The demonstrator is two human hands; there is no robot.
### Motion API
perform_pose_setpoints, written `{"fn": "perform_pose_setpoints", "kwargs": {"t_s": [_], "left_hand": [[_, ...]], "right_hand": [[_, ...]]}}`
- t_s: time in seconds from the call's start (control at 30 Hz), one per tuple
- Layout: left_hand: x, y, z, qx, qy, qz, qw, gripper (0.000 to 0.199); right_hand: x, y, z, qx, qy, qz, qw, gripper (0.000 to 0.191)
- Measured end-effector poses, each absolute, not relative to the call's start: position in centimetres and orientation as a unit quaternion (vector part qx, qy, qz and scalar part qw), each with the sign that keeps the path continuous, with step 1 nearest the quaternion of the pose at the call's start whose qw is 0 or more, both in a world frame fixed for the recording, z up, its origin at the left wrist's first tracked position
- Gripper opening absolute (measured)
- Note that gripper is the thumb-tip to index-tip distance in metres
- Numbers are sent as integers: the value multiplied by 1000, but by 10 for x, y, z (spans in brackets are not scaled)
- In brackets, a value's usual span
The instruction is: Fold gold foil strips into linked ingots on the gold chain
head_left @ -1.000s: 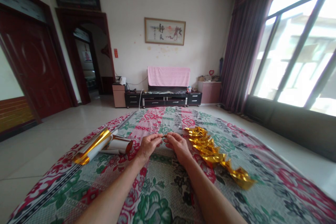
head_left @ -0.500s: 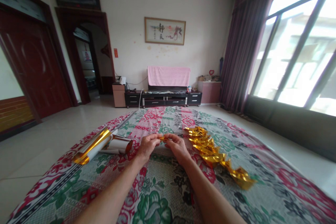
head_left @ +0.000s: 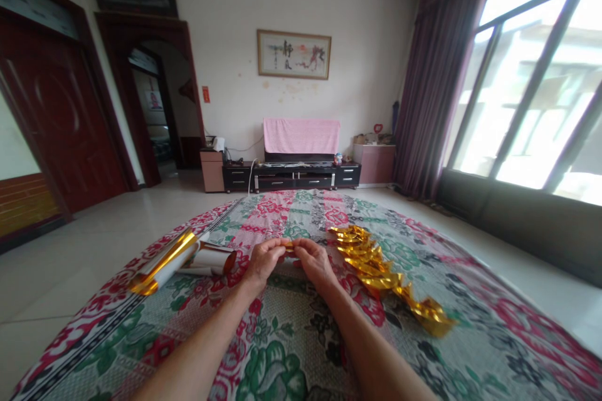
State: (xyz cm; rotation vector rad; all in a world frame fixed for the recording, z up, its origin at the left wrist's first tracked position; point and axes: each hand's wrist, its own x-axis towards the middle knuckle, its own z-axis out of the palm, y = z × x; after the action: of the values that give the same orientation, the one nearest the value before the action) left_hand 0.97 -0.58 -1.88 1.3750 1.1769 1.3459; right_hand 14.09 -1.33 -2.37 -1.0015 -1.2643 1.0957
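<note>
My left hand (head_left: pixel 267 259) and my right hand (head_left: pixel 312 259) meet over the middle of the patterned cloth (head_left: pixel 277 351). Between their fingertips they pinch a small piece of gold foil paper (head_left: pixel 289 245), mostly covered by the fingers. Right of my right hand, a row of folded gold foil ingots (head_left: pixel 371 260) runs across the cloth toward me. On the left lie curled sheets of gold foil paper (head_left: pixel 162 263) with white backs, and another rolled sheet (head_left: pixel 211 259) sits beside them, nearer my left hand.
Beyond the cloth stands a low black TV cabinet (head_left: pixel 294 178) with a pink towel (head_left: pixel 301 136) draped over what stands on it. A purple curtain (head_left: pixel 427 88) and a window (head_left: pixel 531 94) are on the right. Pale tiled floor (head_left: pixel 89 232) surrounds the cloth.
Both hands keep their pinch on the gold foil, with the fingertips slightly closer together. The view has shifted very slightly; the ingots and curled sheets stay in place.
</note>
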Motion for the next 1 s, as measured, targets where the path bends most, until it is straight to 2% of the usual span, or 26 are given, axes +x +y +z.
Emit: {"fn": "perform_pose_setpoints", "kwargs": {"t_s": [0.33, 0.63, 1.0], "left_hand": [[8, -9, -14, 544, 484, 513, 456, 34], [5, -2, -27, 606, 485, 500, 384, 33], [7, -3, -26, 547, 466, 511, 472, 35]], "right_hand": [[142, -10, -30, -442, -567, 422, 552, 21], [143, -9, -29, -429, -562, 441, 553, 27], [143, -7, -30, -434, -545, 450, 559, 34]]}}
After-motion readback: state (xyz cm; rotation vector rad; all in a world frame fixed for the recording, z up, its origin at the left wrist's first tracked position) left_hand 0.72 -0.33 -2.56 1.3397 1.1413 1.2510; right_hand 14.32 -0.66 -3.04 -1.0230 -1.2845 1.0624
